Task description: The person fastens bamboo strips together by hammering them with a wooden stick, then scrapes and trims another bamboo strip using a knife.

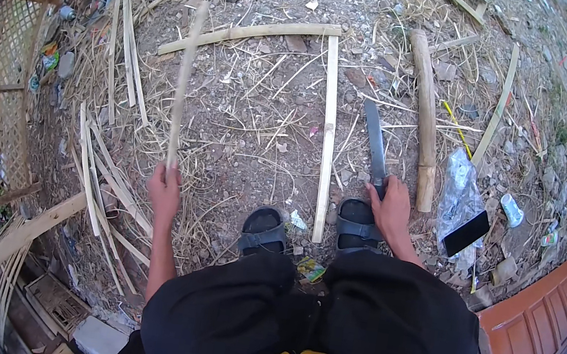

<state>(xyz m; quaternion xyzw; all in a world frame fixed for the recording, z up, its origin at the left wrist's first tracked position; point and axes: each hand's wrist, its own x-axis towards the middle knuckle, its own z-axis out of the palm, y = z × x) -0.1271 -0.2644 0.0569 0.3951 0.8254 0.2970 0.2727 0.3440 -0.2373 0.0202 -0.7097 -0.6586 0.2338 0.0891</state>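
My left hand (164, 193) is closed round the near end of a thin wooden strip (184, 83), which points away from me and looks slightly blurred. On the other side, my right hand (393, 208) grips the dark handle of a large knife (375, 141), its broad grey blade lying low over the ground and pointing away. Between the hands a pale split-bamboo strip (328, 132) lies lengthwise on the ground. Its far end meets a longer, slightly curved strip (253, 31). Right of the knife rests a thick round bamboo pole (424, 117).
Several split strips (109, 181) are heaped at the left, near a lattice panel (16, 45). At the right lie a clear plastic bag (458, 180), a black phone (466, 233), a white cup (511, 210) and an orange-brown panelled board (546, 322). My sandalled feet (264, 228) stand on shavings-strewn soil.
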